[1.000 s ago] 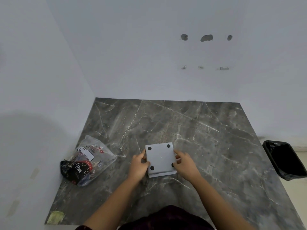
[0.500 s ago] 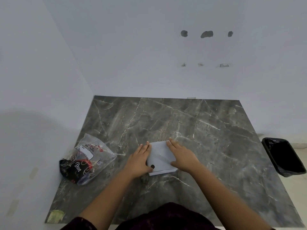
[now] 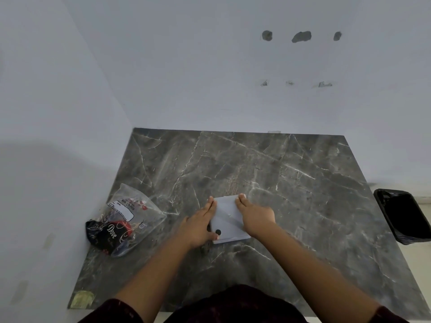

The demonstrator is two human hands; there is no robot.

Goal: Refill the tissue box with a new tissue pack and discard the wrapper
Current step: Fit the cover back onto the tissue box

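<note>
The tissue box [image 3: 227, 219] lies upside down on the bench [image 3: 291, 183], near its front centre, with one dark foot pad visible on the base panel. One second ago both hands gripped the box by its side edges with all four foot pads exposed; now the left hand [image 3: 200, 226] and the right hand [image 3: 254, 217] lie flat on the base panel, fingers extended forward and palms down, covering most of it. Neither hand encloses anything; both press on the panel. A lower layer shows as a lip along the near edge of the box, which suggests the base panel is offset from the shell. This is probably the opening step: the flat-palm contact suits sliding the panel off rather than lifting it. The box has held its position on the bench during the change of grip. The tissue pack [image 3: 123, 219], in a clear wrapper with a dark printed end, lies well apart to the left, close to the left wall [image 3: 58, 113] and the left bench edge, so clearance on that side is limited. The bench beyond the box and to its right is open, giving room for the panel to travel. A black bin [image 3: 405, 215] sits off the right bench edge at a lower level, accessible for the wrapper.
</note>
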